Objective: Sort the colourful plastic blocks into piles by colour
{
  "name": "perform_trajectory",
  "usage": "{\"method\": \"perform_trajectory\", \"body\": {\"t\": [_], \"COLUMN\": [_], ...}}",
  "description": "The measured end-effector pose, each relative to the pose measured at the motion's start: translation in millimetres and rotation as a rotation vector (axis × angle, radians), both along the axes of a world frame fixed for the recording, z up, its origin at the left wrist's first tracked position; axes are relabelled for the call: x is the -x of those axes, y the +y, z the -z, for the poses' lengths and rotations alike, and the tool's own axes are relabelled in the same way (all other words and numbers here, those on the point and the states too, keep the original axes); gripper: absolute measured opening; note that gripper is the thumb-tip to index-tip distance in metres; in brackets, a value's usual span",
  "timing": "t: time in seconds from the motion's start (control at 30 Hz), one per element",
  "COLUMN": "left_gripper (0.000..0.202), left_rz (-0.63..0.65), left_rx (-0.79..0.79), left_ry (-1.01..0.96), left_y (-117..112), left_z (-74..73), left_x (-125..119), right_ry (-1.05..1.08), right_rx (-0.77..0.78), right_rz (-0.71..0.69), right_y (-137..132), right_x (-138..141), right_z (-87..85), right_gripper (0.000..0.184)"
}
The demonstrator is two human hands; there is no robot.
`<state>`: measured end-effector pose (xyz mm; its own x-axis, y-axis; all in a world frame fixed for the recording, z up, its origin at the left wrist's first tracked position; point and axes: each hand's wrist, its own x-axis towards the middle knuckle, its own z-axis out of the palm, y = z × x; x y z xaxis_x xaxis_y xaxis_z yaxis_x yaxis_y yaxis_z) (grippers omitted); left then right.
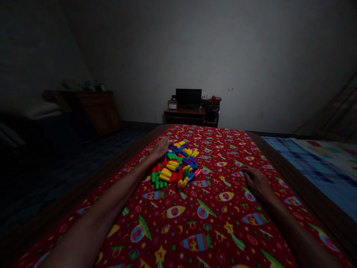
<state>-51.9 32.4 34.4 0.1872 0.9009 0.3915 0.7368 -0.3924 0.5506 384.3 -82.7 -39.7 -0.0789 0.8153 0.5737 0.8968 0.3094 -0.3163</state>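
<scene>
A loose pile of plastic building blocks in red, yellow, green, blue and purple lies on a red patterned cloth. Against the pile's far left edge stands my left hand, its fingers stretched out and no block seen in its grip. Some fingers of that hand are hidden from me. My right hand rests on the cloth, well to the right of the blocks. Its fingers are loosely bent and apart, with nothing in them.
Dark wooden edges border the cloth. A blue checked sheet spreads at the right. Against the far wall stands a desk with a monitor. A wooden cabinet is at the left.
</scene>
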Motion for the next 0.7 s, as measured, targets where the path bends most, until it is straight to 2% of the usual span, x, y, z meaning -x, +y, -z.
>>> {"method": "perform_trajectory", "body": {"t": [0.07, 0.1, 0.17, 0.27, 0.3, 0.37, 0.43, 0.57, 0.63, 0.7], "left_gripper": [0.053, 0.053, 0.049, 0.043, 0.041, 0.038, 0.034, 0.032, 0.033, 0.034], "left_rz": [0.059, 0.118, 0.331, 0.676, 0.7, 0.602, 0.461, 0.377, 0.368, 0.362], "left_rx": [-0.047, -0.096, -0.169, -0.279, -0.285, -0.289, -0.291, -0.286, -0.278, -0.273], "left_ry": [0.088, 0.214, 0.462, 0.687, 0.726, 0.76, 0.764, 0.768, 0.765, 0.757], "left_y": [-16.3, -29.5, -63.2, -111.8, -122.1, -130.9, -127.7, -117.2, -117.9, -120.3], "left_z": [-12.0, -17.1, -22.3, -14.5, -9.0, 2.3, 10.1, 10.0, 6.7, 4.8], "left_x": [-21.9, -36.3, -67.9, -105.6, -112.1, -115.3, -109.7, -94.6, -90.3, -88.2], "right_ry": [-0.004, -0.004, -0.007, -0.046, -0.075, -0.151, -0.245, -0.385, -0.372, -0.32], "right_rx": [0.008, 0.012, 0.023, 0.069, 0.083, 0.099, 0.134, 0.266, 0.285, 0.291], "right_rz": [0.001, 0.005, 0.014, 0.021, 0.021, 0.009, -0.051, -0.194, -0.137, -0.023], "right_y": [-0.1, 0.1, 0.4, -1.5, -3.1, -7.6, -12.1, -13.5, -10.3, -6.0], "right_x": [-0.1, -0.7, -2.4, -1.5, 1.4, 12.4, 28.1, 45.3, 36.3, 19.9], "right_z": [0.0, 0.0, -0.5, -3.5, -5.3, -9.2, -11.8, -7.3, -2.1, 1.0], "right_gripper": [0.037, 0.036, 0.036, 0.04, 0.042, 0.047, 0.05, 0.051, 0.052, 0.051]}}
